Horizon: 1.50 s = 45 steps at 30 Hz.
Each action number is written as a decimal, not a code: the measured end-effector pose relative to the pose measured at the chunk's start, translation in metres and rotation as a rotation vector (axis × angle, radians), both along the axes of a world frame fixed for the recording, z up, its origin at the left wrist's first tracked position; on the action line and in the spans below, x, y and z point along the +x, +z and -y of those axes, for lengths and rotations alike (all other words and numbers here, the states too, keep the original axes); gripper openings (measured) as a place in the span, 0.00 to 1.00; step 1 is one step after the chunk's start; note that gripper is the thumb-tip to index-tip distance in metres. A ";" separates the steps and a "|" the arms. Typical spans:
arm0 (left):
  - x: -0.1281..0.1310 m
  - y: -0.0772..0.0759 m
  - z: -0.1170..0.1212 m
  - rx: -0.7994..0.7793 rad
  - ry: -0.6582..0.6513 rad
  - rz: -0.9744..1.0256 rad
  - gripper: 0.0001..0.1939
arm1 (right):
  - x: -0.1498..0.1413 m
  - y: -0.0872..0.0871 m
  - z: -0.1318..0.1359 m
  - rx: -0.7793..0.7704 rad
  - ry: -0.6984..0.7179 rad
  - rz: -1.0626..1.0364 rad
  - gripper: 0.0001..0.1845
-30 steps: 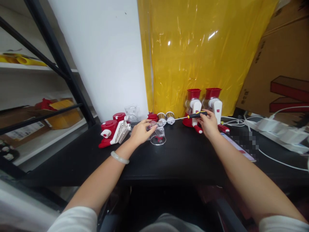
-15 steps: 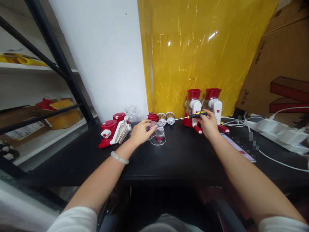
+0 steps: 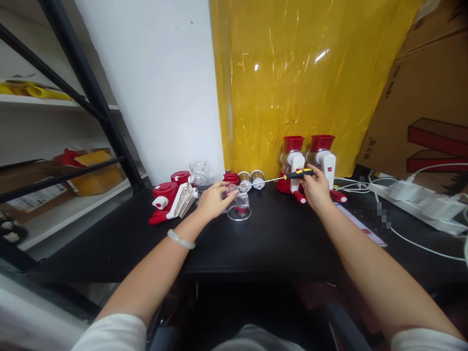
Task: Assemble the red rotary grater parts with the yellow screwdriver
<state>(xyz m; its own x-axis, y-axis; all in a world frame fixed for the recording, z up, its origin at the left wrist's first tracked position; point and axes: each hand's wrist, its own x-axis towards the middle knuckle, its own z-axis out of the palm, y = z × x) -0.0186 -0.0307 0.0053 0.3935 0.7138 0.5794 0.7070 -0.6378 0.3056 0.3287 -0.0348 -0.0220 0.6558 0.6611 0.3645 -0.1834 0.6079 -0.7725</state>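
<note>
Right fingers [image 3: 310,182] wrap the screwdriver [image 3: 289,175], shaft toward nine o'clock; left fingers [image 3: 220,186] pinch the clear part [image 3: 241,199]: apparently screwdriving, needing steady alignment.

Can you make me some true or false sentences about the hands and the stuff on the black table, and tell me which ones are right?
1. The right hand holds a screwdriver. True.
2. A pale bracelet is on the right wrist. False: it is on the left wrist.
3. The left hand holds a clear plastic part. True.
4. The screwdriver's handle is all green. False: it is black and yellow.
5. Two red-and-white machines stand in front of the yellow sheet. True.
</note>
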 end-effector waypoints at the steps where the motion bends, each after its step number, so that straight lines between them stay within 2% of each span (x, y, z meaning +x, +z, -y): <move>1: 0.000 0.000 0.000 -0.001 0.001 0.000 0.21 | 0.000 0.000 0.000 0.000 0.002 0.001 0.26; 18: 0.000 -0.001 0.000 0.004 0.001 0.002 0.21 | 0.002 0.001 0.004 0.069 0.001 0.022 0.26; 24: -0.001 0.000 0.000 -0.002 0.006 -0.003 0.21 | 0.007 -0.001 0.003 0.012 -0.001 0.071 0.27; 30: -0.001 0.000 0.000 -0.005 -0.001 0.007 0.21 | 0.005 -0.001 0.001 0.023 0.035 0.030 0.27; 39: 0.000 0.001 0.001 -0.004 0.002 -0.003 0.20 | 0.002 0.003 0.004 0.043 0.015 -0.008 0.22; 45: 0.000 0.001 0.001 0.004 0.006 -0.005 0.22 | 0.002 -0.001 0.001 0.047 -0.033 0.027 0.22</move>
